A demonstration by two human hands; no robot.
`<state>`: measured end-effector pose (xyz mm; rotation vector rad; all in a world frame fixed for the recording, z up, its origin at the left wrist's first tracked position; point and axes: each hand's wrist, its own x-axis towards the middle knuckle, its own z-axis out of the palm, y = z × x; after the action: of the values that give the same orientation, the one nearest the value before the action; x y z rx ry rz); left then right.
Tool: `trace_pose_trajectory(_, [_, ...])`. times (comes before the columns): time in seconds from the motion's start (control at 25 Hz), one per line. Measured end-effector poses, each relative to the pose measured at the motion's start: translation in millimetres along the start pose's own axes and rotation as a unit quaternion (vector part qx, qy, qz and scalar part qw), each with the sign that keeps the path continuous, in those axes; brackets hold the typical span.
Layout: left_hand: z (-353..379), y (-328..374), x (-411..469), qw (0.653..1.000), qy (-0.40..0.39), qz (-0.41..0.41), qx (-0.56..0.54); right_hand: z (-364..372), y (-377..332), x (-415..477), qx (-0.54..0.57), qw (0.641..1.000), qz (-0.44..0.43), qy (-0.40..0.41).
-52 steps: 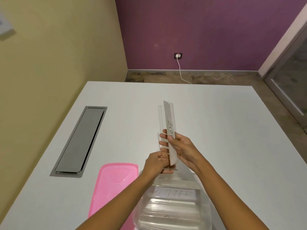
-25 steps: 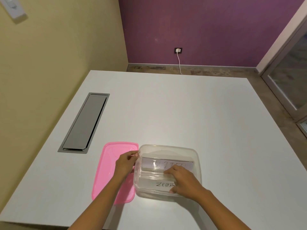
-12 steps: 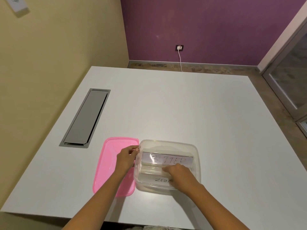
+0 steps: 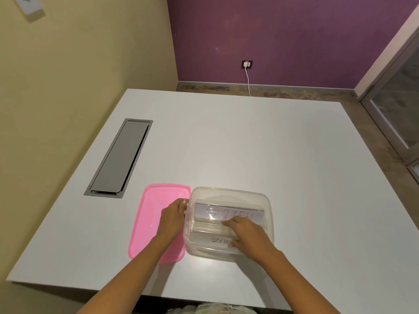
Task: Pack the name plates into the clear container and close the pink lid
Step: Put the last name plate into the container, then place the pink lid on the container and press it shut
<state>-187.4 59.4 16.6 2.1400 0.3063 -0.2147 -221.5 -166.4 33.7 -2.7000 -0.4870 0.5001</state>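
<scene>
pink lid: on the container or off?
Off. The pink lid lies flat on the table beside the clear container, whose top is open with the right hand inside.

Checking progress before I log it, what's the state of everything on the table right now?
Container, open, on the table.
Pink lid, off, flat beside container.
Name plates, inside container.
Left hand, grips container's left rim.
Right hand, presses on plates inside.
Charger, plugged in.
</scene>
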Motion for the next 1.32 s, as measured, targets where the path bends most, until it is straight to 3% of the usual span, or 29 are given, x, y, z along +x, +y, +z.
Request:
trace_pose_trajectory(0.16, [4,-33,-30,0.995,0.027,0.014,0.094,-3,5,-18,0.044,0.988,0.004,0.147])
trace_pose_trajectory(0.28, [7,-61,-51,0.984,0.008,0.034,0.177,1,12,-30,0.06,0.975,0.03,0.211])
trace_pose_trajectory(0.64, [11,-80,-71,0.916,-0.034,0.11,0.384,31,20,-39,0.075,0.965,0.065,0.241])
trace_pose_trajectory(0.76, [8,-74,-70,0.899,-0.005,0.156,0.41,33,21,-38,0.079,0.962,0.069,0.251])
trace_pose_trajectory(1.12, [-71,-19,-36,0.919,0.271,0.123,0.256,32,22,-38,0.105,0.96,0.067,0.251])
trace_pose_trajectory(1.32, [-105,40,-33,0.931,0.35,0.096,0.042,9,12,-37,0.177,0.938,0.081,0.287])
